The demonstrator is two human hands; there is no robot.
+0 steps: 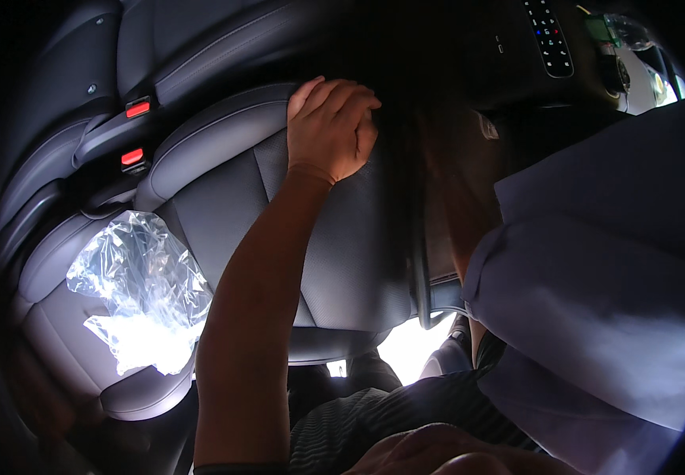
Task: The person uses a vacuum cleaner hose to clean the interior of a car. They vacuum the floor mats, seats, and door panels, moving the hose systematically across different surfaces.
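Note:
My left hand [333, 122] lies palm down at the far side of a dark car seat cushion [235, 196], touching its padded side bolster. Its fingers are bent together, and what may be under them is hidden. My bare forearm crosses over the cushion from below. A crumpled clear plastic bag or sheet [146, 267] sits where the cushion meets the backrest [57, 332], left of my forearm, with bright light on its lower part. My right hand is out of view.
Two red-buttoned seat belt buckles [133, 157] stand beyond the seat. A lit button panel [547, 38] and a clear plastic bottle [630, 32] are at the upper right. Grey fabric, seemingly clothing [568, 279], fills the right side near a dim bare leg [458, 202].

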